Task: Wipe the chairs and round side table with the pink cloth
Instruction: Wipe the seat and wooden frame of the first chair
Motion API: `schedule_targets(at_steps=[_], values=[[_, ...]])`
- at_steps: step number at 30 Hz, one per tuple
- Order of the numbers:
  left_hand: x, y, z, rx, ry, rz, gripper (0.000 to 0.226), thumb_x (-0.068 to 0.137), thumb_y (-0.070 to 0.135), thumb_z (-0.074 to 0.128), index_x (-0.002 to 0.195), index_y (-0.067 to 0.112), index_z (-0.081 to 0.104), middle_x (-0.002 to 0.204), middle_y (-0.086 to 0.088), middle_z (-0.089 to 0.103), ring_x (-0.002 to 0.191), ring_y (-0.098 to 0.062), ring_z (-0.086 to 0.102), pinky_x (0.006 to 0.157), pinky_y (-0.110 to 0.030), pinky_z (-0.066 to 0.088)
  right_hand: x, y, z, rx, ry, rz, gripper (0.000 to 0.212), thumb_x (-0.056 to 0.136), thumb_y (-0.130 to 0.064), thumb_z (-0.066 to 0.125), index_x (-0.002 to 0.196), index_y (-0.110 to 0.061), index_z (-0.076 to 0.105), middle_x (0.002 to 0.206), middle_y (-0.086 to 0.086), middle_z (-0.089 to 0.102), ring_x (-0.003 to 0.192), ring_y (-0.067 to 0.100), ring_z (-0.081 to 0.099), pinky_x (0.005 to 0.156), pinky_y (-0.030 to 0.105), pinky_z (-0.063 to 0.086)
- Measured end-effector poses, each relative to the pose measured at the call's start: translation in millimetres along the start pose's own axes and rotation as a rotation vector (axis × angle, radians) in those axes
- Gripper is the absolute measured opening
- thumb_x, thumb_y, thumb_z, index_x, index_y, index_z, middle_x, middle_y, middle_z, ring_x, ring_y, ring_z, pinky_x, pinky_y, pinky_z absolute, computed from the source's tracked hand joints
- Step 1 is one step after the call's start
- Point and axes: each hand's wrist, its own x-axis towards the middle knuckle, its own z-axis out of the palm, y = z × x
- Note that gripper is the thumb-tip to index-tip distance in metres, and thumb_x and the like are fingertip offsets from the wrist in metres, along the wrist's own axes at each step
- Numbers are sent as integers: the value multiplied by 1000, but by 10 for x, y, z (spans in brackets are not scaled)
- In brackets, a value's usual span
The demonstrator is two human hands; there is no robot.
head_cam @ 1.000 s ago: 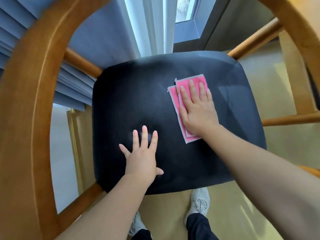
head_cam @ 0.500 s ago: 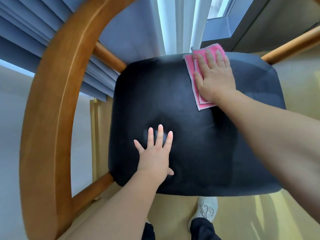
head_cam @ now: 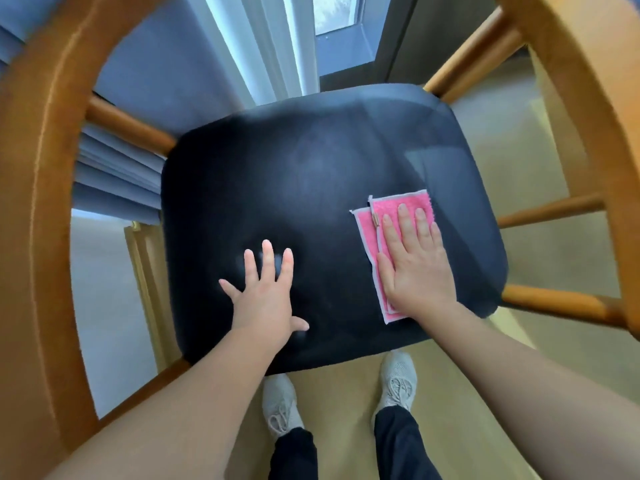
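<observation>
— So where's the pink cloth [head_cam: 365, 230]?
— Under the right hand [head_cam: 415, 268], fingers straight, pressed flat near the right front corner of the chair seat [head_cam: 311, 150]. Its long axis runs front to back.
— And the left hand [head_cam: 266, 292]?
— Open, flat mid-seat, holding nothing. I'd guess the next stroke runs toward the far edge

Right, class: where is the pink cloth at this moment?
In the head view, the pink cloth lies flat on the right side of the black seat, under the right hand.
</observation>
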Motion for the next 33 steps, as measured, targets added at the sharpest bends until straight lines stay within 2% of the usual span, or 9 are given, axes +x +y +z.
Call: schedule_targets(at_steps=[5, 9, 12, 14, 17, 21, 28, 30, 33], values=[[-2, -4, 5, 22, 33, 8, 124, 69, 67, 67, 147, 25, -20, 154, -7, -28, 142, -36, -18, 107, -68, 20, -561, 63, 184, -15, 36, 10, 60, 102, -43, 16, 155, -14, 17, 162, 12, 12, 149, 31, 2, 121, 45, 1], [-20, 17, -36, 48, 15, -9, 126, 68, 67, 68, 148, 23, -19, 154, -8, -26, 143, -36, -16, 108, -65, 22, -600, 94, 224, -27, 26, 13, 60, 101, -41, 22, 154, -12, 21, 161, 13, 15, 149, 34, 5, 120, 47, 3], [-33, 101, -161, 58, 36, 12, 123, 70, 67, 67, 149, 23, -16, 156, -8, -23, 144, -35, -12, 109, -62, 22, -563, 115, 204, -44, -9, 9, 61, 102, -44, 16, 155, -13, 18, 162, 12, 10, 149, 34, 1, 120, 47, 2], [1, 199, -245, 21, 84, 81, 118, 72, 64, 67, 148, 30, -16, 156, -3, -23, 144, -34, -13, 108, -63, 21, -500, 136, 177, -51, -12, -12, 64, 101, -48, 10, 155, -14, 15, 162, 13, 8, 149, 34, -2, 120, 46, 0], [106, 336, -278, -66, 40, 87, 118, 71, 58, 73, 148, 36, -15, 154, 1, -28, 143, -36, -15, 107, -66, 23, -202, 150, 79, -38, -7, -2, 66, 99, -51, 11, 155, -16, 7, 162, 14, 3, 149, 34, -6, 120, 47, -3], [167, 371, -225, -44, 16, 69, 118, 73, 56, 73, 147, 33, -16, 153, -1, -30, 142, -39, -16, 106, -67, 24, 488, 99, -158, -1, 7, 42, 69, 94, -53, 8, 155, -21, 4, 163, 11, -2, 149, 35, -6, 119, 48, -7], [202, 416, -222, 19, -16, 68, 116, 78, 56, 67, 146, 28, -23, 152, -9, -33, 140, -45, -17, 104, -68, 25, 1597, -16, -485, -35, 17, 12, 63, 99, -49, 13, 156, -23, 1, 163, 11, -6, 148, 37, -13, 119, 51, -8], [209, 417, -225, 10, -26, 71, 115, 78, 55, 67, 146, 28, -22, 151, -9, -34, 140, -46, -17, 103, -69, 24, 1864, -36, -558, -38, 13, 7, 62, 99, -49, 13, 156, -25, 1, 163, 10, -3, 148, 35, -11, 119, 50, -9], [218, 416, -213, 13, -35, 72, 114, 79, 54, 66, 146, 28, -22, 151, -9, -34, 139, -46, -18, 104, -70, 23, 2160, -35, -644, -30, 28, -14, 61, 98, -50, 12, 155, -28, 12, 161, 12, 14, 148, 38, 4, 120, 51, -2]])
